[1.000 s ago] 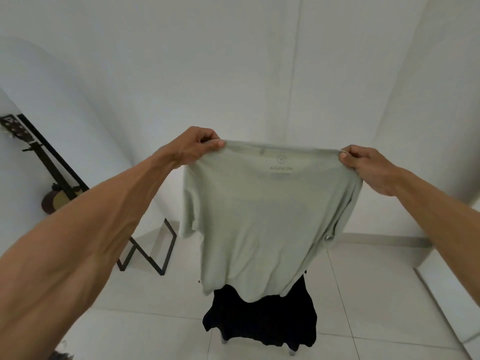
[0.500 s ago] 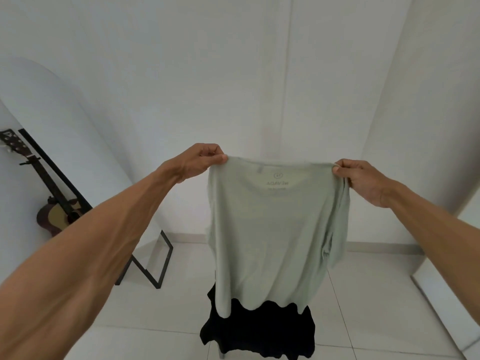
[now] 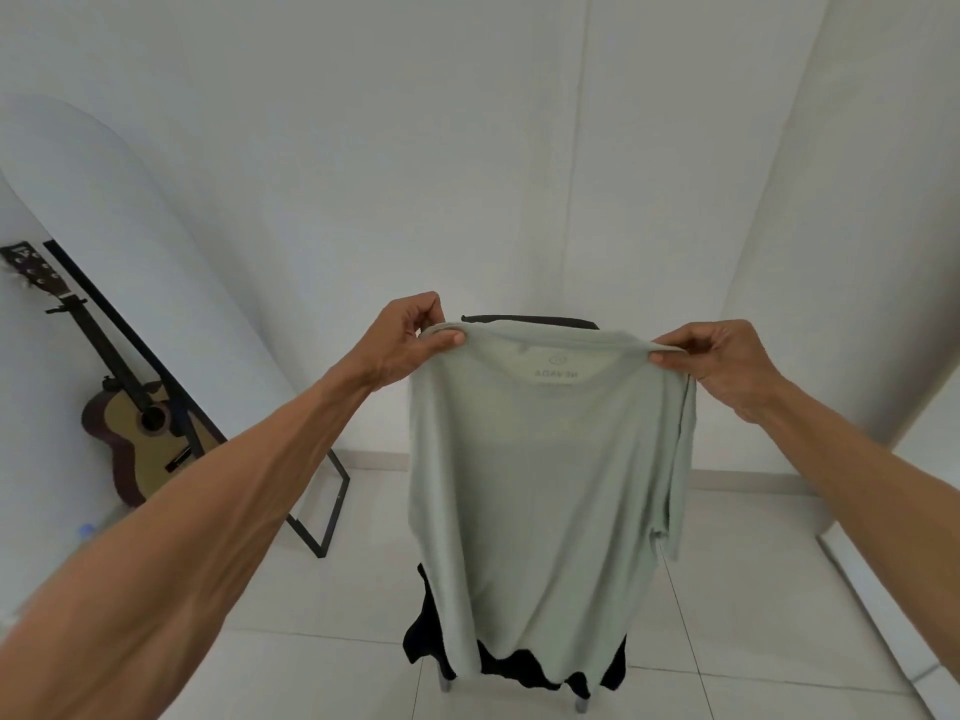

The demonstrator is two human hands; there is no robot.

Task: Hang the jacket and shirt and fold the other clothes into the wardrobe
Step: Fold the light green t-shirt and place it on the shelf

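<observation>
T-shirt [image 3: 540, 485] pinched between hands (by shoulders)

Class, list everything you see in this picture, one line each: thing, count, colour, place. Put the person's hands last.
T-shirt: one, pale green, centre, held up by its top edge.
Garment: one, black, behind the T-shirt.
Legs: two, grey, under the black garment.
Guitar: one, tan and brown, far left, leaning.
Metal frame: one, black, standing beside the guitar.
Floor: one, white tiles, below.
Left hand: one, pinches the T-shirt's left end.
Right hand: one, pinches its right end.
</observation>
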